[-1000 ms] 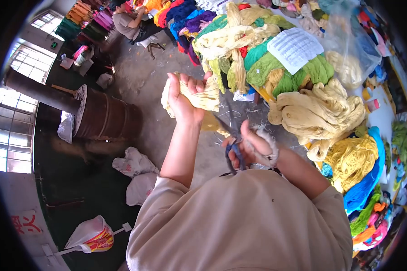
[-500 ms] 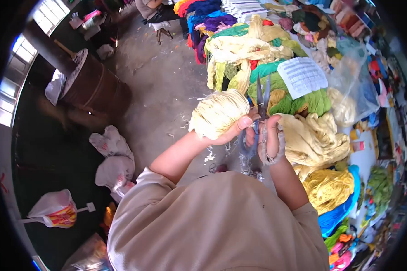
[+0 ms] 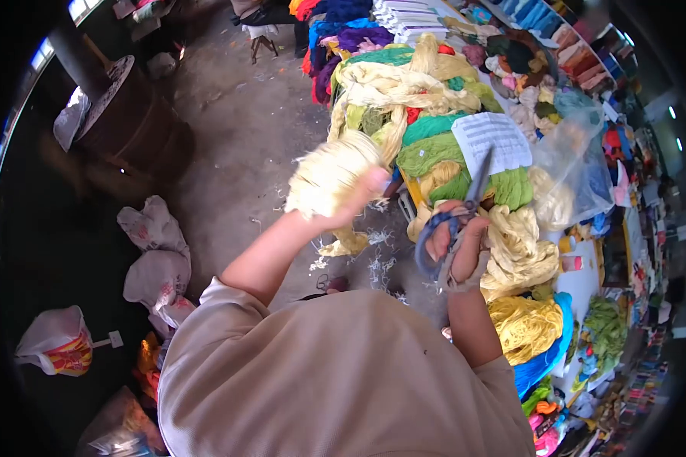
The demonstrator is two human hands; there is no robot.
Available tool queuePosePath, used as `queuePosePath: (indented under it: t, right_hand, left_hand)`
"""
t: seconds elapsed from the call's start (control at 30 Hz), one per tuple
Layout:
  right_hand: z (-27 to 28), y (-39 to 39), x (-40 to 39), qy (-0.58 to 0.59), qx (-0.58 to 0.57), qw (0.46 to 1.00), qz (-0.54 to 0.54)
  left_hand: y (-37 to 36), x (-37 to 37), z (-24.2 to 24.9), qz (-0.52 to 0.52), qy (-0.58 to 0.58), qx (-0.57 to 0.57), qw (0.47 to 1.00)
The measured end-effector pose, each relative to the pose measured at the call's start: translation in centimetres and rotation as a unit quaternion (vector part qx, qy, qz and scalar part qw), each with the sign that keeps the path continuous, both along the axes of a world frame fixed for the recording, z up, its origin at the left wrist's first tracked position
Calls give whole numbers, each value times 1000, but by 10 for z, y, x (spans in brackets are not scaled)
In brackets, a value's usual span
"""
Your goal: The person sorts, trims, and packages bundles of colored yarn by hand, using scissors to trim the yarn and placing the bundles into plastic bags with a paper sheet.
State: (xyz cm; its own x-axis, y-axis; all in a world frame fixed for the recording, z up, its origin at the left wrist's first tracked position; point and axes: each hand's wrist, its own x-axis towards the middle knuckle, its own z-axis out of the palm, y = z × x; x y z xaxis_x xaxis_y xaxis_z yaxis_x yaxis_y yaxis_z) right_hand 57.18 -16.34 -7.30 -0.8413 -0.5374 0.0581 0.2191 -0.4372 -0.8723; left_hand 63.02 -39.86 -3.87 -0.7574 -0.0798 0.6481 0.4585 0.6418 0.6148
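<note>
My left hand (image 3: pixel 354 199), a little blurred, is wrapped round the end of a thick bundle of cream yarn (image 3: pixel 329 174) and holds it over the floor. A pale yellow tuft (image 3: pixel 346 243) shows just below that hand. In my right hand (image 3: pixel 465 251) is a pair of scissors (image 3: pixel 476 189), fingers at the dark handles and blades together, pointing up and away. A greyish wrapping circles this hand near the wrist. The blades overlap the printed paper sheet (image 3: pixel 495 141) in this view. Cream skeins (image 3: pixel 520 255) lie right beside my right hand.
A long table bears heaped skeins, among them green yarn (image 3: pixel 427 156) and yellow yarn (image 3: pixel 524 327), plus a clear plastic bag (image 3: pixel 579 175). Yarn scraps (image 3: pixel 381 263) litter the floor. On the left stand a rusty barrel (image 3: pixel 141 126) and white sacks (image 3: pixel 156 263). A person sits at the back.
My hands have moved apart, the left carrying the yarn bundle leftward. The scissors' blades have come together and tilted right, away from the yarn. The whole view has shifted slightly.
</note>
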Motion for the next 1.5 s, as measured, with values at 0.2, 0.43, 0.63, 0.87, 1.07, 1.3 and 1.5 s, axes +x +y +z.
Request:
queuePosePath:
  t: [0.2, 0.43, 0.63, 0.87, 1.07, 1.3, 1.5]
  right_hand:
    - [6, -23, -7, 268, 79, 960, 36]
    - [38, 27, -23, 116, 112, 984, 79]
    - [21, 49, -36, 149, 231, 955, 114]
    - [33, 1, 14, 56, 276, 932, 228]
    - [26, -17, 25, 118, 347, 893, 261]
    - [29, -20, 25, 145, 355, 887, 258]
    - [31, -26, 28, 181, 336, 902, 202]
  left_hand:
    - [47, -25, 9, -36, 19, -127, 991]
    - [-12, -3, -2, -24, -42, -298, 953]
    - [-21, 6, -18, -224, 63, 607, 760]
    - [12, -10, -17, -342, 35, 780, 524]
    - [11, -7, -20, -332, 35, 787, 520]
    - [14, -3, -23, -364, 32, 793, 488]
    - [30, -3, -40, -349, -53, 762, 543]
